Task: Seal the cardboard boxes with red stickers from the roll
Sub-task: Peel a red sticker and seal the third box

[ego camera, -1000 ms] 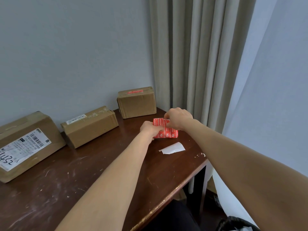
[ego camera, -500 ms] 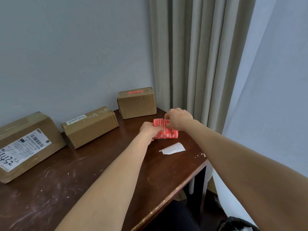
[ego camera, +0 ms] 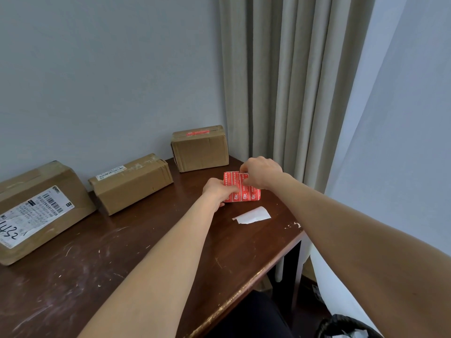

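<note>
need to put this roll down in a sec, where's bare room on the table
Biggest bare patch: the table front, bordered by the big box, middle box and near edge. A narrow gap lies between middle box and far box. Crowded: the right corner, with roll, left hand, right hand and paper scrap.

Red sticker roll (ego camera: 247,192) near cardboard box (ego camera: 200,152) bearing red sticker (ego camera: 198,133).

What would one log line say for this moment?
left hand holds sticker roll | right hand pinches its top edge | far box already stickered
</note>
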{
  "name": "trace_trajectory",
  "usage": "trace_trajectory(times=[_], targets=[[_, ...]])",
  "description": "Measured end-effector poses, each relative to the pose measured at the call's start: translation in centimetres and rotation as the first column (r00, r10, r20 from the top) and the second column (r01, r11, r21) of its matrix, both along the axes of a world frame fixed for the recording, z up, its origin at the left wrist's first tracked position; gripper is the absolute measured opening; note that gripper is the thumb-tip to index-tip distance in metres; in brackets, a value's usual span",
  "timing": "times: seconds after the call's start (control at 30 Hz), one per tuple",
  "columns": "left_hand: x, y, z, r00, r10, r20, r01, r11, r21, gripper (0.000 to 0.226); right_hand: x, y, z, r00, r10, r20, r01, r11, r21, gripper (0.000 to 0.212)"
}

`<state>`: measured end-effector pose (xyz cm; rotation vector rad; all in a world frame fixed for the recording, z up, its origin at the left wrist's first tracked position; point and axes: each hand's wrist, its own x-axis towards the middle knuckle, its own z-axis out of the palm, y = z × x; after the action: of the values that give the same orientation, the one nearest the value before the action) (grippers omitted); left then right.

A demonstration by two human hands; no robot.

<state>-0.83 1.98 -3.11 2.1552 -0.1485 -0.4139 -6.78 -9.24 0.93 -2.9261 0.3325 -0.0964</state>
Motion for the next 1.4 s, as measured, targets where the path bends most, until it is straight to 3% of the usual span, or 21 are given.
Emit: trace_trajectory(times=[0.47,1.4], targets=[[0.0,-0.7,-0.1,0.997,0.067,-0.046,-0.068,0.997,-0.039,0.055,0.0,0.0,0.0,1.0,0.009,0.01,-0.009,1.0,-0.004,0.043],[0.8,0.2,-0.7,0.998,-0.055,-0.03,0.054,0.998,-0.034,0.049,-0.1,-0.1,0.1,1.0,-0.01,-0.015,0.01,1.0,0.011,0.049]])
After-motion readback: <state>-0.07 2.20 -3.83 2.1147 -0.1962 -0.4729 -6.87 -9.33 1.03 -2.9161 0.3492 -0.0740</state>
